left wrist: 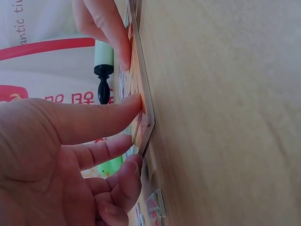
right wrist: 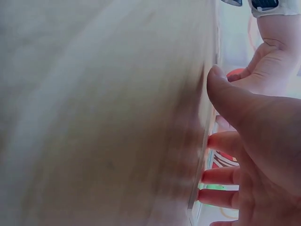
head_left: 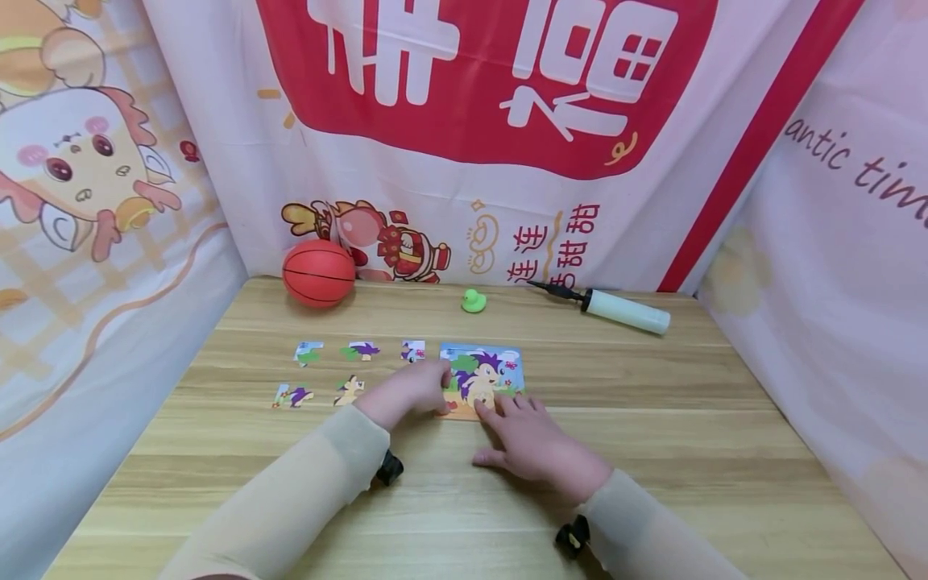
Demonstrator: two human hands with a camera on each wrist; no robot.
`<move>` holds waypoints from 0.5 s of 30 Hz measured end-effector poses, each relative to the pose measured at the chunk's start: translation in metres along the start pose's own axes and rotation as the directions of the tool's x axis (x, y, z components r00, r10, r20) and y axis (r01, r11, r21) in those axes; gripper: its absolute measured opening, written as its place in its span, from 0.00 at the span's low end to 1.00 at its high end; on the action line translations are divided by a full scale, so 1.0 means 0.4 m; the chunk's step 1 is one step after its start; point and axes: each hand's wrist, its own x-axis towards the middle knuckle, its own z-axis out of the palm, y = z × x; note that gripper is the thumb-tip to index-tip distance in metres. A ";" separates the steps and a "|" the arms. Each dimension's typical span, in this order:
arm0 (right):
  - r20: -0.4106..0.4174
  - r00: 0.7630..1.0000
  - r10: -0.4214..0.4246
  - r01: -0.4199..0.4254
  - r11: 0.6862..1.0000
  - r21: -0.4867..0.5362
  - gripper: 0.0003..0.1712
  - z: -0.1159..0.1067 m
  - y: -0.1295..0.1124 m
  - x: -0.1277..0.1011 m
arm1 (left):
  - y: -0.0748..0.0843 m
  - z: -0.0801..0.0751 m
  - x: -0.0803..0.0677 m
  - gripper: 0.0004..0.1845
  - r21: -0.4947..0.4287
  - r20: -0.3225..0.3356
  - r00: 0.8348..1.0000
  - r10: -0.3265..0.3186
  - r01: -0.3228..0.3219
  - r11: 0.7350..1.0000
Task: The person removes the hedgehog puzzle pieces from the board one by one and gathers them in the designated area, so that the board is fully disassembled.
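A jigsaw puzzle board [head_left: 513, 362] with a purple-haired hedgehog picture lies on the wooden table. At its lower left corner my left hand [head_left: 419, 388] pinches a thin puzzle piece [left wrist: 137, 128] between thumb and index finger, tilted against the board; its picture is mostly hidden by the fingers. The fingertips of my right hand [head_left: 532, 439] rest on the board's lower right part, fingers extended and thumb apart near the tabletop. Left of the board lie several loose puzzle pieces, among them a green-and-blue one [head_left: 308, 353], a purple one [head_left: 361, 350] and a beige one [head_left: 350, 391].
Along the back of the table [head_left: 652, 451] stand a red toy basketball [head_left: 319, 274], a small green rubber duck [head_left: 474, 301] and a white hand pump [head_left: 627, 312] with a black nozzle. Printed cloth hangs behind and at both sides.
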 end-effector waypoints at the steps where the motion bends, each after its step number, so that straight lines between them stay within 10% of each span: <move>1: 0.002 1.000 0.000 0.000 1.000 -0.004 0.49 0.002 0.000 0.000 | 0.001 -0.001 -0.001 0.18 -0.004 0.002 1.000 -0.004 0.004 1.000; 15: 0.001 1.000 -0.007 0.007 0.999 -0.031 0.49 0.003 0.000 -0.002 | 0.000 -0.007 0.004 0.20 -0.050 0.030 0.999 -0.015 0.017 0.999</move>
